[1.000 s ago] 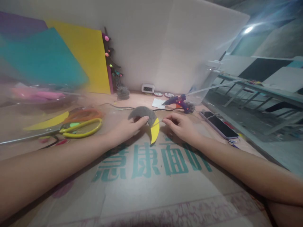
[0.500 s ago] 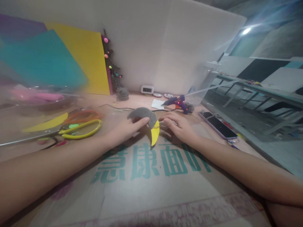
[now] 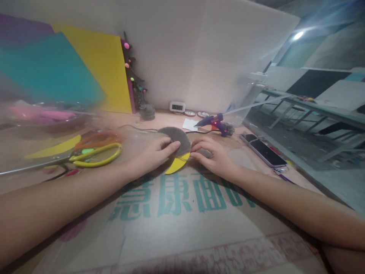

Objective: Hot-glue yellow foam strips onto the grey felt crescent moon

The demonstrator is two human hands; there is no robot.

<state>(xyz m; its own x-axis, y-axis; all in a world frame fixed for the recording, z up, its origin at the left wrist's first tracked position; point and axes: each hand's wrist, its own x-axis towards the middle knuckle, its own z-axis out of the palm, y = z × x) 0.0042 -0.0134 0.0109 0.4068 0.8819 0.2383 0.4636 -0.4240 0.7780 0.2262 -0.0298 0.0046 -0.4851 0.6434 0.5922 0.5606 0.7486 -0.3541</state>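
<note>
My left hand (image 3: 155, 153) grips a round grey felt piece (image 3: 177, 139) whose lower part is a yellow crescent (image 3: 176, 164). It lies low over the cardboard sheet (image 3: 182, 213) with green printed characters. My right hand (image 3: 212, 154) rests at the piece's right edge, fingers curled and touching it; another small grey piece (image 3: 205, 153) shows under those fingers. Both forearms stretch in from the bottom corners.
Yellow-handled scissors (image 3: 95, 154) and an orange pair lie at the left by a yellow paper strip (image 3: 54, 147). A purple glue gun (image 3: 213, 121) with a red light, a small clock (image 3: 177, 107), a phone (image 3: 264, 149), and teal and yellow sheets (image 3: 94, 64) stand around.
The grey and yellow piece has been tipped from upright to lying nearly flat on the cardboard. My right hand has moved left until its fingers touch the piece's edge.
</note>
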